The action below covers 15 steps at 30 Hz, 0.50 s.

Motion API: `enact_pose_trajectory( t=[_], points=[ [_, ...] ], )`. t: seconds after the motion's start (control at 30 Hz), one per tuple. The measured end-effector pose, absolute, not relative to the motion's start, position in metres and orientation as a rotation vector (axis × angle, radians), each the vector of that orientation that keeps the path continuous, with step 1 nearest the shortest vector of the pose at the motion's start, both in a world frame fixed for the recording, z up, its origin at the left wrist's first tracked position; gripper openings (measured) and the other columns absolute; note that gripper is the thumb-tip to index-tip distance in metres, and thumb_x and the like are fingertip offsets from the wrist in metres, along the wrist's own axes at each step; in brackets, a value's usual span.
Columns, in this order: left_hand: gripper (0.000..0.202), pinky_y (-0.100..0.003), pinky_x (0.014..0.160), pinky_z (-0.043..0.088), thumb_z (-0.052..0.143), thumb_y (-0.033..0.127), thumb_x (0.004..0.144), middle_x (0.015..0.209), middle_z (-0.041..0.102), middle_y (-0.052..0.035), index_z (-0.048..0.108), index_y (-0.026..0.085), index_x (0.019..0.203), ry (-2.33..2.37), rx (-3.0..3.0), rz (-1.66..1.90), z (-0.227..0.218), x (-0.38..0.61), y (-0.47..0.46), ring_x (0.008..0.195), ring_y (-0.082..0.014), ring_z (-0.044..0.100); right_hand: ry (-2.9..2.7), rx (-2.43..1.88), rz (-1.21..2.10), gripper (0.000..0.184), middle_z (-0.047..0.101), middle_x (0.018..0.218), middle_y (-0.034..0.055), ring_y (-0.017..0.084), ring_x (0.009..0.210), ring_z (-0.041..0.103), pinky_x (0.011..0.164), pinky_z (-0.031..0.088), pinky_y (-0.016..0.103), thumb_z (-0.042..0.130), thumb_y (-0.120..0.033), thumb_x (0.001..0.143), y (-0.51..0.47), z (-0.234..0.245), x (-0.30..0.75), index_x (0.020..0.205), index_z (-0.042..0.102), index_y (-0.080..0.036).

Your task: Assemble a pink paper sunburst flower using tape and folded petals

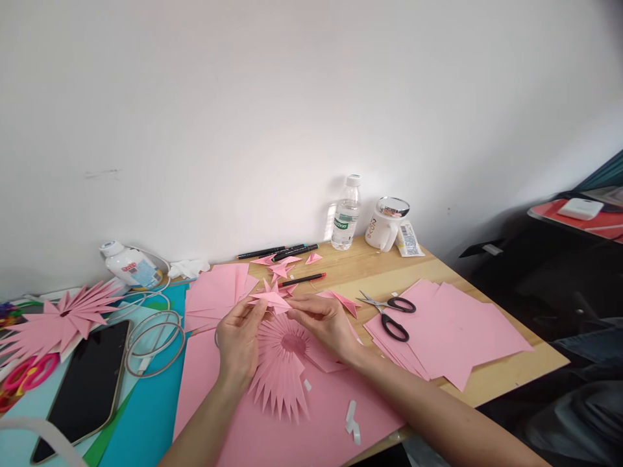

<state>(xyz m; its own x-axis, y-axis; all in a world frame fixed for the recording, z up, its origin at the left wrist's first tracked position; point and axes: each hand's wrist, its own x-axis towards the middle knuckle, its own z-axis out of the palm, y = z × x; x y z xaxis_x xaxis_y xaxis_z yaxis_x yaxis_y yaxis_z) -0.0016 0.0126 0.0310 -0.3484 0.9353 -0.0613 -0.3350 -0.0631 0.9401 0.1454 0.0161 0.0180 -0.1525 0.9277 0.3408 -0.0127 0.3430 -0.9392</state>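
Between my two hands is a folded pink paper star, held just above the table. My left hand pinches its left side with thumb and fingers. At its right edge, my right hand closes thumb and fingertips on the paper. Below them lies a pleated pink paper fan with pointed tips, partly hidden by my hands. It rests on a large pink sheet. More small folded pink paper pieces lie behind the star, near a black marker with a red end.
Black-handled scissors lie open beside stacked pink paper on the right. A water bottle and a lidded mug stand by the wall. On the left are a phone, a coiled cable and a pleated pink rosette.
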Motion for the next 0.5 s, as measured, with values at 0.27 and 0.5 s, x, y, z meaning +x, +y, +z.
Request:
enact_pose_trajectory(
  t=[0.27,0.5],
  points=[
    [0.023,-0.021,0.058,0.049,0.081,0.024,0.054,0.074,0.067,-0.0022,0.071,0.013,0.071,1.046,0.695,1.569,0.0311,-0.0017,0.0136,0.063,-0.0107,0.059,-1.464,-0.891,1.115,0.014,0.073,0.094,0.003,0.021,0.086,0.067,0.077,0.053,0.033,0.066,-0.033,0.077,0.0159,0.0211,0.1461,0.085,0.075,-0.026],
    [0.026,-0.021,0.06,0.049,0.08,0.024,0.055,0.075,0.067,-0.0021,0.069,0.012,0.076,1.15,0.752,1.585,0.0295,-0.0033,0.0123,0.058,-0.009,0.059,-1.355,-0.941,1.285,0.02,0.073,0.087,0.0038,0.02,0.078,0.067,0.073,0.053,0.033,0.069,-0.034,0.072,0.0179,0.0207,0.1439,0.087,0.074,-0.021]
  ],
)
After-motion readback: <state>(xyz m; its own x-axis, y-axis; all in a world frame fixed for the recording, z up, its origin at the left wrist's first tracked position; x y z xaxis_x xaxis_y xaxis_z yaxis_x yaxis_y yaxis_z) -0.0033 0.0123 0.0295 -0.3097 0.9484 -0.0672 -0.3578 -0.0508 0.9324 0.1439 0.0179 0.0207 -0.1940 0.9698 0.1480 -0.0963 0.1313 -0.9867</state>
